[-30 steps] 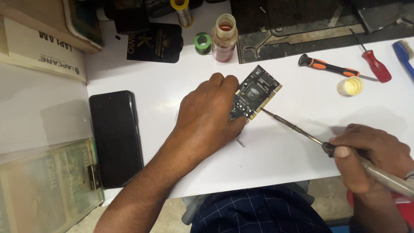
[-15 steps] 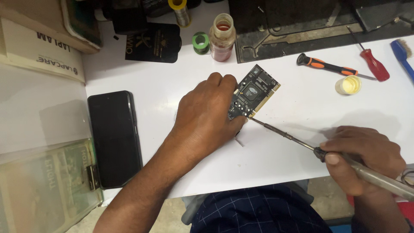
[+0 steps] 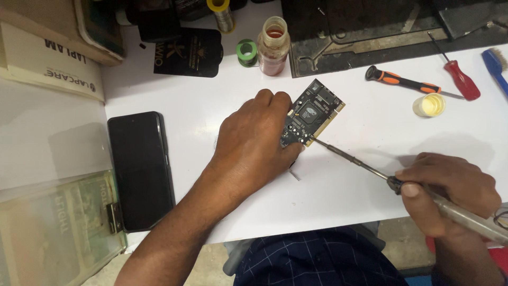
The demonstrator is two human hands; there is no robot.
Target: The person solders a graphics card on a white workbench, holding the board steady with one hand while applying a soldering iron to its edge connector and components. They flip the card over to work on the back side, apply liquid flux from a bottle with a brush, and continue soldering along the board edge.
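- The circuit board (image 3: 313, 113), small, black, with a gold-toothed edge, lies flat on the white table (image 3: 360, 190), about midway across and closer to the far edge than the near one.
- The left hand (image 3: 253, 145) rests palm down on the table; its fingers curl over the board's left side and its thumb presses the board's near corner, pinning it.
- The right hand (image 3: 450, 190), near the table's front right corner, has its fingers wrapped tight around the handle of a soldering iron (image 3: 402, 185).
- The iron's thin tip touches the board's near edge, just beside the left thumb.
- A black phone (image 3: 140, 169) lies near the left edge.
- An orange-handled screwdriver (image 3: 405, 82), a red screwdriver (image 3: 461, 79) and a small yellow cup (image 3: 428, 105) sit towards the far right corner.
- A small bottle (image 3: 273, 45) stands at the far edge.
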